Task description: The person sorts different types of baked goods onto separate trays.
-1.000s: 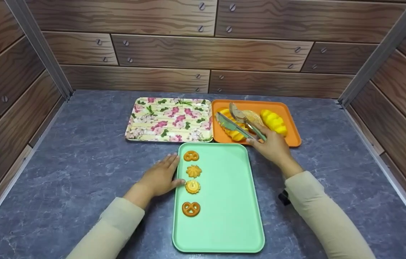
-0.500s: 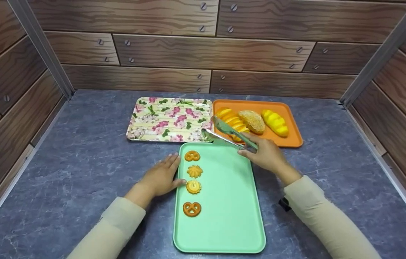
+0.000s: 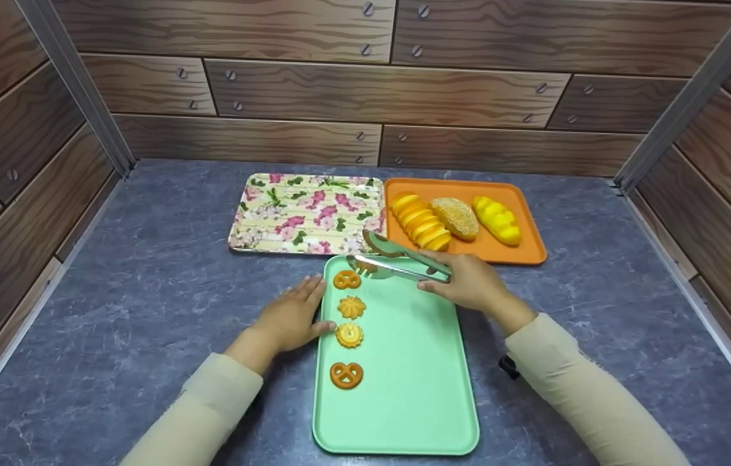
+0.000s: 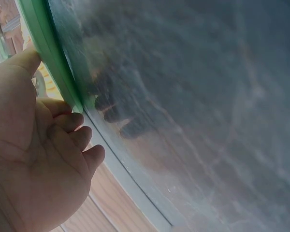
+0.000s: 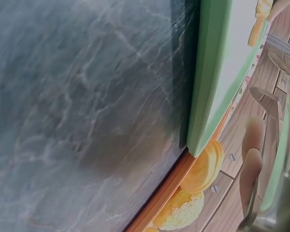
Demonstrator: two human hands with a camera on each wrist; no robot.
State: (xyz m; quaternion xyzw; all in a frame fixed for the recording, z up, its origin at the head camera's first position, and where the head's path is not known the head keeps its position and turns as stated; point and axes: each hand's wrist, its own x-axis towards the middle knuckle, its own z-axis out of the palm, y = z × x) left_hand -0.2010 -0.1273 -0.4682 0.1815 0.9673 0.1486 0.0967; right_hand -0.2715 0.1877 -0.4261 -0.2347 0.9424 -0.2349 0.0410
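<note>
My right hand (image 3: 472, 283) grips metal tongs (image 3: 398, 270), whose two arms stand apart over the far left corner of the mint green tray (image 3: 404, 388). The tongs' lower tip is close to the far pretzel cookie (image 3: 347, 280). Nothing shows between the tips. Down the tray's left side run a flower-shaped cookie (image 3: 351, 307), a round ridged cookie (image 3: 349, 335) and a nearer pretzel cookie (image 3: 346, 375). My left hand (image 3: 288, 318) rests against the tray's left rim, fingers extended, thumb over the edge by the round cookie. In the left wrist view, its fingertips touch the green rim (image 4: 50, 43).
Behind the green tray stand a floral tray (image 3: 301, 210) and an orange tray (image 3: 530, 252). The orange one bears a sliced-looking loaf (image 3: 420, 222), a seeded bun (image 3: 455, 218) and a yellow braided bread (image 3: 497, 221). Wood-patterned walls (image 3: 294, 142) enclose the table.
My right hand has swung the tongs from above the orange tray leftward and nearer, to the green tray's far left corner. My left hand and the cookies have stayed put.
</note>
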